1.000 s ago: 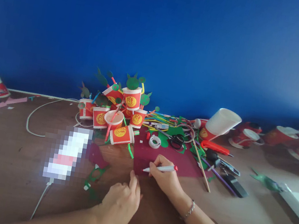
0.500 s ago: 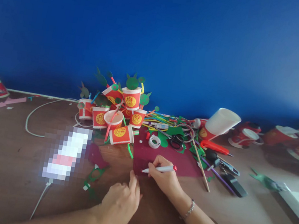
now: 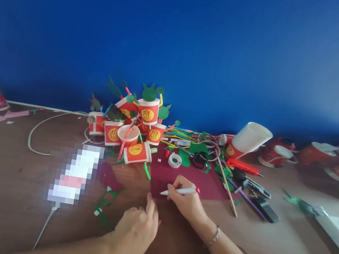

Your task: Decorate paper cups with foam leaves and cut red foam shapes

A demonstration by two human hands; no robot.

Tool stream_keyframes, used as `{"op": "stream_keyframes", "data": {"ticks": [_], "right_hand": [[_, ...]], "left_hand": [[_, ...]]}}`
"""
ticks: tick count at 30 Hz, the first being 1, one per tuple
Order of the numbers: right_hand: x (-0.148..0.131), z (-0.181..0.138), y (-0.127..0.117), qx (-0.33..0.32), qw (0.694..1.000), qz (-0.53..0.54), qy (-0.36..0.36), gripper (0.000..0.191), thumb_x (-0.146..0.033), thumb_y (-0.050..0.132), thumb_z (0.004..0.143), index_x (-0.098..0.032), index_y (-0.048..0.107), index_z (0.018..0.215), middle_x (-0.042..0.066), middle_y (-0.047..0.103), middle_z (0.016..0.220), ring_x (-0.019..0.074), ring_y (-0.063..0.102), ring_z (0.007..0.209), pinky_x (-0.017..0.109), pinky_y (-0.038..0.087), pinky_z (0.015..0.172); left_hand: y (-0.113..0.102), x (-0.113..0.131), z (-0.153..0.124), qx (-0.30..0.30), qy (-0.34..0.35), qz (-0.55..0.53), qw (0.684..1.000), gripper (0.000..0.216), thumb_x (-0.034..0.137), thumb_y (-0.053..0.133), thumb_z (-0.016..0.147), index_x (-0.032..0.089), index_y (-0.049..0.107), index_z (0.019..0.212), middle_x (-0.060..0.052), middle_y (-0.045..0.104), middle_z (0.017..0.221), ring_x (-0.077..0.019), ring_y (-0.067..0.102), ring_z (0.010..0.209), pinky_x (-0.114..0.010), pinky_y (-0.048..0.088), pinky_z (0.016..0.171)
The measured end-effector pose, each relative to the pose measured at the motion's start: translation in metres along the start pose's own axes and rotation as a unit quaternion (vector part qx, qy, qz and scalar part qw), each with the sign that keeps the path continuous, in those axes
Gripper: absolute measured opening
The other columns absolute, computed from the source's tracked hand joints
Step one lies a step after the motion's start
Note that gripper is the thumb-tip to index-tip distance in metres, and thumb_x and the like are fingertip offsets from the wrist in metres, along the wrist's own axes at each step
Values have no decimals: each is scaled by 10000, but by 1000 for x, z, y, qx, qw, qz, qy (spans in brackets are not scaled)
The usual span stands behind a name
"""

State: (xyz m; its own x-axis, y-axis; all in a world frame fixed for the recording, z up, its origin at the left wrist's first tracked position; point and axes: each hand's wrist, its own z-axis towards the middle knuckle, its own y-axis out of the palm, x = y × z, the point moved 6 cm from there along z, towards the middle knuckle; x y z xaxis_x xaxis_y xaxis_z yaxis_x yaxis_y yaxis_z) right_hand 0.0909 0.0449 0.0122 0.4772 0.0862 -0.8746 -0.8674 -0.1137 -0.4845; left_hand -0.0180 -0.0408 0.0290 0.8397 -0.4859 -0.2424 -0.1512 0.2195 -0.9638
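Note:
My right hand (image 3: 186,199) is closed around a white marker with a red end (image 3: 183,190). The marker's tip points left, at the near-left corner of a dark red sheet of paper (image 3: 193,181). Just left of it, my left hand (image 3: 138,226) reaches forward with its index finger stretched out to that same corner; its other fingers are partly bent and it grips nothing. A roll of white tape (image 3: 174,160) and black-handled scissors (image 3: 199,160) lie on the sheet's far part, among green paper scraps (image 3: 186,160).
Red paper cups (image 3: 147,112) with green cutouts and straws are stacked behind the hands. A blurred-out phone (image 3: 75,176) with a cable lies left. On the right are a wooden stick (image 3: 227,188), an orange glue gun (image 3: 244,166), a tall cup stack (image 3: 248,142) and a white box (image 3: 338,233).

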Motion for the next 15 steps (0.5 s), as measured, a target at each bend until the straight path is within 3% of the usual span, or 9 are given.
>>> {"op": "stream_keyframes", "data": {"ticks": [15], "right_hand": [[4, 2, -4, 20, 999, 28, 8, 214, -229, 518, 740, -209, 429, 546, -15, 603, 464, 112, 513, 435, 199, 363, 439]], "left_hand": [[1, -1, 1, -18, 0, -2, 1000, 396, 257, 526, 840, 4, 583, 1140, -306, 600, 1090, -174, 642, 525, -257, 510, 430]]}}
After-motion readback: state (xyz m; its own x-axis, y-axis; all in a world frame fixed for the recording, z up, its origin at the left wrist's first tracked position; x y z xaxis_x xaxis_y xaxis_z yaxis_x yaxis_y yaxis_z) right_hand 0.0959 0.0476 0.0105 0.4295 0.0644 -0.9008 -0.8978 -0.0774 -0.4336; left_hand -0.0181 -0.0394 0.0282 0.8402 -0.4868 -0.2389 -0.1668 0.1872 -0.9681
